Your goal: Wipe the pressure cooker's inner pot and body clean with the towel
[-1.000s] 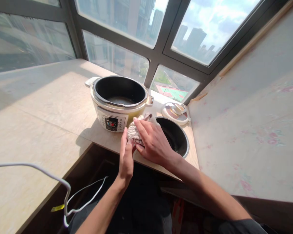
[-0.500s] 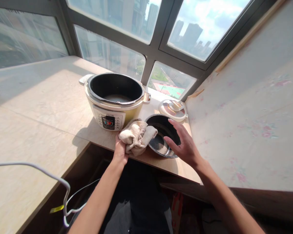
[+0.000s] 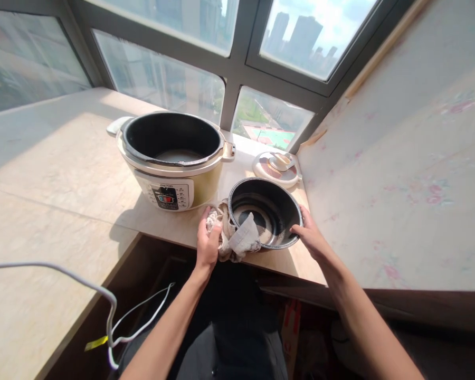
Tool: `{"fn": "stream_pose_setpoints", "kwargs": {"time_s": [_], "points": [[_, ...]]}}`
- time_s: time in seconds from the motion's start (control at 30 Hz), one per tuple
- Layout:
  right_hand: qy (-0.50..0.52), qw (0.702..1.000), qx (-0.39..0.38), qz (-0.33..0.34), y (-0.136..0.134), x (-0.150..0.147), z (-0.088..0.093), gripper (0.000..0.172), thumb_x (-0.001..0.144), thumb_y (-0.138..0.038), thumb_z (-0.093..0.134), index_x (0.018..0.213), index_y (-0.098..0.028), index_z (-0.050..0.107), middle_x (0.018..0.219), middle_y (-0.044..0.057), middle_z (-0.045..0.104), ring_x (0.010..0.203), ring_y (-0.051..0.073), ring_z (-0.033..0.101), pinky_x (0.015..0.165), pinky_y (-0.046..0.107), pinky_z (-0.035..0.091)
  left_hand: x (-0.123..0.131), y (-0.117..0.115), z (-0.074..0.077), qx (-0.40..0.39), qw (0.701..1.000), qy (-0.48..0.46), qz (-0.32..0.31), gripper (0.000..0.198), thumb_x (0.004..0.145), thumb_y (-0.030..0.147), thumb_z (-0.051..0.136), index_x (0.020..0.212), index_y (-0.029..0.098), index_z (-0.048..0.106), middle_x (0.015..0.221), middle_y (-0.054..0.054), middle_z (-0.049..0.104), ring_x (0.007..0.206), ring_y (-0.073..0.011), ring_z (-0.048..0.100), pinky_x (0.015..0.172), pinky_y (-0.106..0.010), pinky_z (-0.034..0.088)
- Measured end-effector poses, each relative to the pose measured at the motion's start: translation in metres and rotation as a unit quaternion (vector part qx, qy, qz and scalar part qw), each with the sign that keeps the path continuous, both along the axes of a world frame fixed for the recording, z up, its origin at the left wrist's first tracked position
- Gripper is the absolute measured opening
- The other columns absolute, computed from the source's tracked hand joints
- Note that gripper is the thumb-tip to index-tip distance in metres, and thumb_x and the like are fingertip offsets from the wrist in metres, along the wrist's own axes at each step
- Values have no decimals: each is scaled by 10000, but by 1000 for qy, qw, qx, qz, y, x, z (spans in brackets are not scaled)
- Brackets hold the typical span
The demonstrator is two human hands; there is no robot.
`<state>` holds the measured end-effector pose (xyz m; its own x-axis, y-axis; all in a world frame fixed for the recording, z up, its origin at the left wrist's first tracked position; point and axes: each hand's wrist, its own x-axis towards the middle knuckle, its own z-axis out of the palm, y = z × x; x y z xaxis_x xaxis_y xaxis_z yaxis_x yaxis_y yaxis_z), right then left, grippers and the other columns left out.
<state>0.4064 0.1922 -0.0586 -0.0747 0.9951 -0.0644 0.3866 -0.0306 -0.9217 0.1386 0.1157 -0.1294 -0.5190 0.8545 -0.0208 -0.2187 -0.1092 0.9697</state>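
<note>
A black inner pot (image 3: 279, 211) is tilted a little near the front edge of the ledge. My right hand (image 3: 309, 230) grips its right rim, thumb over the edge. My left hand (image 3: 209, 238) is closed on a crumpled beige cloth (image 3: 225, 232), pressed against the pot's left side; one corner of the cloth hangs over the rim. Left of the pot stands an electric pressure cooker (image 3: 206, 184) with its top off and its dark inside showing. Behind the pot lies a round patterned lid (image 3: 276, 168) with a handle.
The pale stone ledge (image 3: 55, 174) runs along the window (image 3: 162, 74). A flowered wall (image 3: 411, 174) bounds the right side. A white cable (image 3: 63, 270) with a yellow tag (image 3: 96, 343) loops at the lower left, over a dark gap below the ledge.
My right hand has moved from open above the pot to gripping its right rim. My left hand has brought the cloth rightward against the pot, which now tilts. The view has shifted slightly.
</note>
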Motion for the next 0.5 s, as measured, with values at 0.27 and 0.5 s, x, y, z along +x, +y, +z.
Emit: {"fn": "stream_pose_setpoints", "kwargs": {"time_s": [0.27, 0.5], "points": [[117, 986, -117, -9, 33, 16, 26, 911, 480, -95, 660, 1365, -282, 549, 971, -20, 696, 749, 157, 602, 620, 246, 499, 14, 15, 15, -12, 992, 126, 3, 548, 769, 253, 639, 1312, 190, 621, 1343, -107, 637, 1259, -312, 572, 1140, -450, 387], [143, 978, -147, -34, 68, 11, 32, 810, 441, -62, 621, 1224, -261, 671, 1000, -24, 718, 706, 141, 621, 522, 203, 465, 16, 39, -2, -3, 988, 153, 3, 531, 772, 206, 607, 1302, 192, 624, 1331, -108, 638, 1272, -289, 566, 1143, -423, 389]]}}
